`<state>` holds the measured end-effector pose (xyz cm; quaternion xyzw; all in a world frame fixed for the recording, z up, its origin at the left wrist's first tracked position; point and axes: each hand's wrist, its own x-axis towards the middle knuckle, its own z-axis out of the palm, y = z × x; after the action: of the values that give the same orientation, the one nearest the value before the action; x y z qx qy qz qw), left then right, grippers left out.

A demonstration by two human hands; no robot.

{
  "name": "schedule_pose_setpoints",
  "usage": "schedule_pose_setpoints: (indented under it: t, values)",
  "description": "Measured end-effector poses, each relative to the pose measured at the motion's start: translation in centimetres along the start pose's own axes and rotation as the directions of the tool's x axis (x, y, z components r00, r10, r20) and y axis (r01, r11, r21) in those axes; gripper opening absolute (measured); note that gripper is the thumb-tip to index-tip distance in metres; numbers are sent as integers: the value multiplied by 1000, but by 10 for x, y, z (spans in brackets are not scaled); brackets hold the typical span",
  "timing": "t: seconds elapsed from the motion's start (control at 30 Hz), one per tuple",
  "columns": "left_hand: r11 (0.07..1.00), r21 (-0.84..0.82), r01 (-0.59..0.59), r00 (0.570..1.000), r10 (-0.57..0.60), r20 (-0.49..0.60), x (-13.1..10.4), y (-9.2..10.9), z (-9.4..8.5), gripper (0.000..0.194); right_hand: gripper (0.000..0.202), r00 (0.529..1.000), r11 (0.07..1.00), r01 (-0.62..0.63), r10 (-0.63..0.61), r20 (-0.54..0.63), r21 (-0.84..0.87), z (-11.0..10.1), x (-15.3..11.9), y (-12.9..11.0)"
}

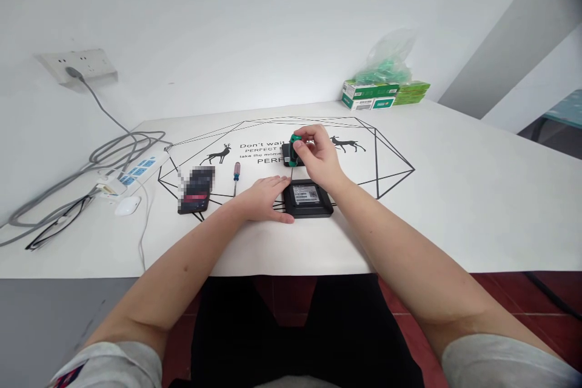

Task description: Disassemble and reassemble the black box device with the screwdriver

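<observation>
My right hand is closed round the green and black handle of a screwdriver. Its thin shaft points down to the upper left corner of a shallow black case. Inside the case lies a dark flat drive with a white printed label. My left hand rests along the case's left edge, fingers stretched out and thumb apart near the lower left corner. Behind the case, partly hidden by my right hand, is a small black object; what it is I cannot tell.
Left of my hands lie a second screwdriver and a phone. Farther left are a power strip, a white earbud-like case and coiled grey cable. Green and white boxes with a plastic bag stand by the wall.
</observation>
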<state>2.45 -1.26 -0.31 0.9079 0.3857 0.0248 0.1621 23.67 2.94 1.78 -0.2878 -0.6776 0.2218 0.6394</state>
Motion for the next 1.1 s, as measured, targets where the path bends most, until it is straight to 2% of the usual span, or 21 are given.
schedule_pose_setpoints:
  t: [0.1,0.17,0.3,0.37,0.47,0.63,0.77,0.93,1.1]
  values:
    - [1000,0,-4,1000,4,1,0,1,0,121,39,995,984,-95,92,23,153,4,0,4]
    - [1000,0,-9,1000,9,0,-1,1,-1,121,41,991,974,-135,132,30,180,6,-2,5]
    - [1000,-10,-1,1000,1,-7,-1,1,-1,119,31,996,996,-69,71,-45,49,10,-8,0]
    - [1000,-13,4,1000,-4,-6,-1,1,-1,120,26,1000,1000,-17,17,-24,-2,10,-11,-4]
    - [1000,-16,4,1000,-4,1,-1,2,-2,121,27,999,997,34,-33,6,-65,10,-11,-6]
    - [1000,-17,-9,1000,9,-9,-1,2,-3,118,31,996,990,44,-54,-69,-138,9,-8,0]
    - [1000,-15,5,1000,-5,-8,-1,2,-2,118,26,998,998,41,-43,-43,-51,5,-6,1]
    - [1000,-12,5,1000,-5,0,-1,1,-1,119,26,999,1000,13,-14,-40,-21,5,-3,-1]
    - [1000,-22,-13,1000,12,-17,-1,0,-1,117,33,994,971,-99,87,63,218,9,-3,-3]
